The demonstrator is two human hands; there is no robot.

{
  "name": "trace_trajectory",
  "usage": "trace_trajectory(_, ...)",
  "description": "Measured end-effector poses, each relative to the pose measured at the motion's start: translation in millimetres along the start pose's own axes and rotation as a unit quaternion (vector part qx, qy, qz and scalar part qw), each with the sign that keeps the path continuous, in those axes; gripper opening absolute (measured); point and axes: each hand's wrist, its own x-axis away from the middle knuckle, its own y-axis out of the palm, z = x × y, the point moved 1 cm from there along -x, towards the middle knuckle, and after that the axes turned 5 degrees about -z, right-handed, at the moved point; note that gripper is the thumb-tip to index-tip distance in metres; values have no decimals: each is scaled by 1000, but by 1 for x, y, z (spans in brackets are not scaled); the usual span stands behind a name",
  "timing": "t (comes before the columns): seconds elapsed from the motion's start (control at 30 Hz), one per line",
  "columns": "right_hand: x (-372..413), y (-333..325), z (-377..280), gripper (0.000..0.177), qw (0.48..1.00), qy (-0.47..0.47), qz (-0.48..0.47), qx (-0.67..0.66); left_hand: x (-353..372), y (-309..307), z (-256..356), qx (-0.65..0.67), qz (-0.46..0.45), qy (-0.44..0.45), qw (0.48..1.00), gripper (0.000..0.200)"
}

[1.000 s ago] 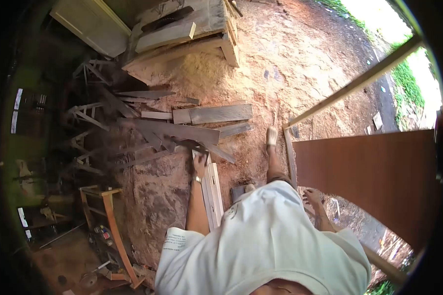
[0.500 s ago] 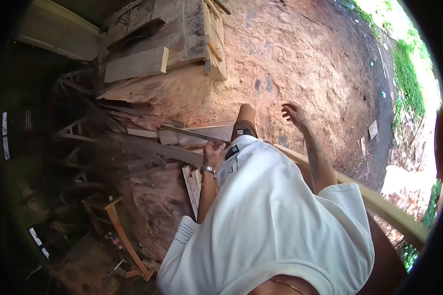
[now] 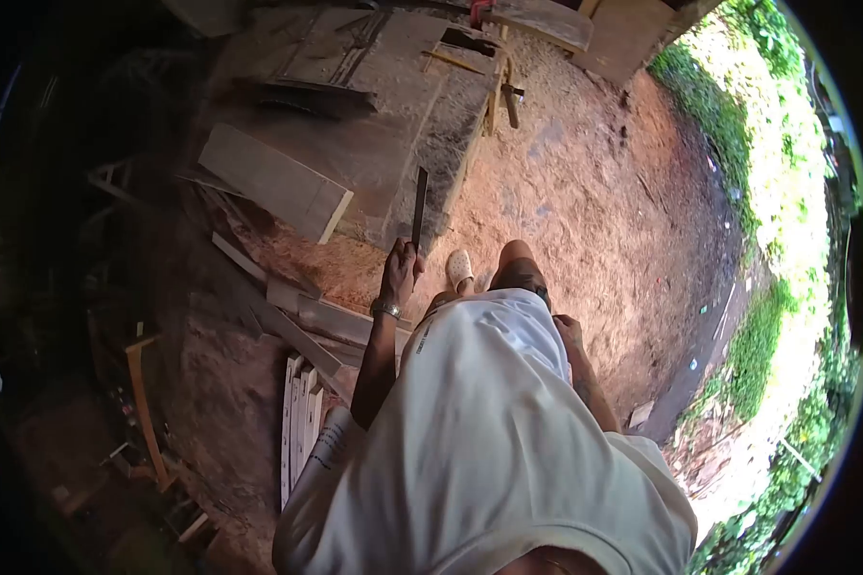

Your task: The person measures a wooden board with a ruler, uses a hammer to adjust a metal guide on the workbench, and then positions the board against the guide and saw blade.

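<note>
My left hand (image 3: 400, 273), with a metal watch on its wrist, is closed around the lower end of a long, flat, dark strip (image 3: 421, 206). The strip points forward, away from my body; its exact kind does not show. Beyond it stands a low wooden worktable (image 3: 393, 144) with a dusty, stained top. My right hand (image 3: 568, 333) hangs at my right hip beside the white shirt. Its fingers are mostly hidden, and I see nothing held there.
On the worktable's near side lies a thick board (image 3: 273, 182). A hammer (image 3: 513, 103) hangs at its right edge. Loose planks (image 3: 326, 321) and pale stacked battens (image 3: 300, 412) lie to my left. Reddish dirt floor (image 3: 594, 211) stretches ahead, with green plants (image 3: 705, 125) at right.
My left hand has swung forward, turning the strip from pointing left to pointing ahead. My right hand has dropped from in front back to my hip. The worktable is nearer.
</note>
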Motion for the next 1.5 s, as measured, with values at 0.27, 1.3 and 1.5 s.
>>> trace_trajectory(0.27, -259, -39, -236, 25, 947, -280, -45, 148, -99, -12, 45, -345, 294, -28, 891, 38)
trace_trajectory(1.3, -408, 273, -582, 31, 557, -727, -174, 360, -191, -319, 18, -485, 441, -149, 741, 87)
trace_trajectory(1.5, -401, 272, -583, 29, 580, -704, -175, 370, -208, -247, 29, -532, 516, 35, 671, 25)
